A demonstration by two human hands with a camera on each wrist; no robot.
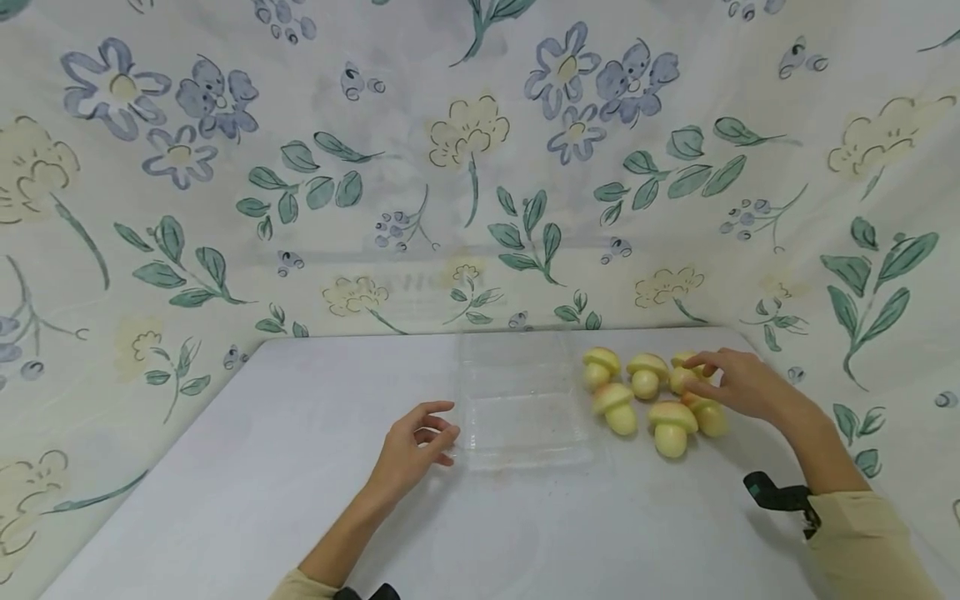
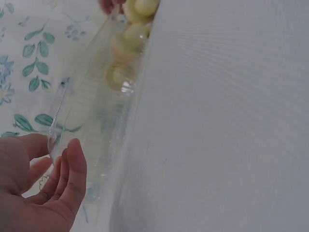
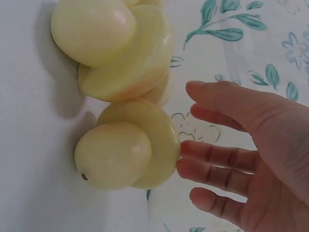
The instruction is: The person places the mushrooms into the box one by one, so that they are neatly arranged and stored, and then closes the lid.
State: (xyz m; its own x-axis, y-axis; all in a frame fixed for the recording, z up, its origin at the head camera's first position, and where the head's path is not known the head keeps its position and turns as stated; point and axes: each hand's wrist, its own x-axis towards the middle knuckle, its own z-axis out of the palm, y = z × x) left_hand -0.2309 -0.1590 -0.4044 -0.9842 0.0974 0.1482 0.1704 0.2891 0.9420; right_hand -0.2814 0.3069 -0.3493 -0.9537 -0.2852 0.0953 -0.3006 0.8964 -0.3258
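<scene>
A clear plastic container (image 1: 525, 429) with low walls stands in the middle of the white table. Beside its left wall is my left hand (image 1: 416, 446), with loosely bent fingers that touch the rim (image 2: 60, 113) in the left wrist view. To the right of the container stand several pale yellow mushroom-shaped pieces (image 1: 671, 429) with rounded caps and bulbous stems. Over the far right pieces reaches my right hand (image 1: 738, 383), its fingers spread. In the right wrist view, its fingertips (image 3: 186, 166) are at the cap of the nearest piece (image 3: 113, 154); firm contact cannot be made out.
The white table (image 1: 300, 417) ends at the back against a floral cloth (image 1: 405, 192), which also hangs at both sides. The mushroom-shaped pieces stand close together near the container's right wall.
</scene>
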